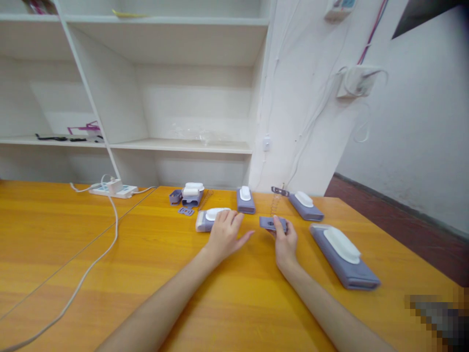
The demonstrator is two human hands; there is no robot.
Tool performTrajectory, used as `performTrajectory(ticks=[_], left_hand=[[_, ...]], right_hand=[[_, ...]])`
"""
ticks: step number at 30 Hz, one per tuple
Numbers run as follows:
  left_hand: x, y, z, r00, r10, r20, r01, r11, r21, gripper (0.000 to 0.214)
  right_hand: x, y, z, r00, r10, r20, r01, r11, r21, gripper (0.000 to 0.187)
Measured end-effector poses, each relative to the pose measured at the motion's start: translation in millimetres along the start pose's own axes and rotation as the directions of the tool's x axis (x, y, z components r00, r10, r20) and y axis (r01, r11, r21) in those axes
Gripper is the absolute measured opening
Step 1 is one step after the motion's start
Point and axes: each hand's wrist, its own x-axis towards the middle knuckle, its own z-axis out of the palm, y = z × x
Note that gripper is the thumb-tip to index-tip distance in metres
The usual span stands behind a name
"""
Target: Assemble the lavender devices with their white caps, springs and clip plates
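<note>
My right hand (286, 244) grips a flat purple plastic piece (266, 223) with a dark round spot on its face, thumb on top. Behind that piece, a thin coil spring (274, 204) rises toward a dark grey slotted strip (280, 191). My left hand (226, 230) is open, thumb stretched out to the right. Its fingers reach over the right end of a purple case with a white oval part (205, 221); whether they touch it I cannot tell. Partly hidden by those fingers, the case lies flat on the table.
Similar purple cases stand behind (245, 201), at the back right (306, 207) and at the right (346, 259). Back left are another case (192, 195), a small purple cup-like part (175, 197) and a slotted plate (186, 211). A power strip (114, 189) trails a white cable (110, 249) across the wooden table.
</note>
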Motion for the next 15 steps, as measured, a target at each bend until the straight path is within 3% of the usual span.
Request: performTrajectory(ticks=[3,7,10,15], left_hand=[[2.8,-23.5,-9.9,0.997,-0.069,-0.034,0.074,0.977,0.202,0.06],[-1.7,-48.5,-12.2,0.993,-0.112,0.045,0.091,0.939,0.331,0.087],[-4.9,-57.3,-10.9,0.982,-0.165,0.096,0.119,0.923,0.367,0.08],[-5.5,-64.7,-13.2,0.986,-0.152,0.072,0.116,0.924,0.363,0.069]], right_hand=[[0.4,-2.5,-0.2,1.0,0.007,0.019,-0.007,1.0,-0.005,0.04],[-2.1,-5.0,0.7,0.998,-0.055,0.014,0.056,0.994,-0.092,0.045],[-3.1,-4.6,0.5,0.997,-0.082,0.001,0.081,0.988,-0.129,0.046],[0.0,-1.2,-1.1,1.0,-0.007,-0.005,0.007,0.999,-0.046,0.042]])
